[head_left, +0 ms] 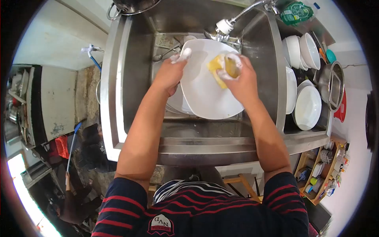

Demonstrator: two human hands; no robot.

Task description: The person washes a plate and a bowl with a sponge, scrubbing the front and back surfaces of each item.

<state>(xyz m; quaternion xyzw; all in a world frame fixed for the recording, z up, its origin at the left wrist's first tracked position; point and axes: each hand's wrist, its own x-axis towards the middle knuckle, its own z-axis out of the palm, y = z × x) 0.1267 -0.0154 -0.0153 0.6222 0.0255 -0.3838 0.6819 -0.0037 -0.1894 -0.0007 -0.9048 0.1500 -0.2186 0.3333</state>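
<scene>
A large white plate [201, 93] is tilted over the sink basin. My left hand [170, 75] grips its upper left edge, with suds on the fingers. Against the plate's right half, my right hand [241, 81] is closed round a yellow sponge [217, 67] covered in foam. More white plates [176, 103] lie beneath it in the basin, partly hidden. Spoons and other cutlery [167, 53] rest at the back of the sink, under the white spray tap head [224, 27].
White bowls [293, 51], white dishes [308, 107] and a steel strainer [331, 87] stand right of the sink [205, 146]. A green soap bottle [296, 14] is at the back right, a metal pot [132, 6] at the back left. Another person [71, 201] is at the lower left.
</scene>
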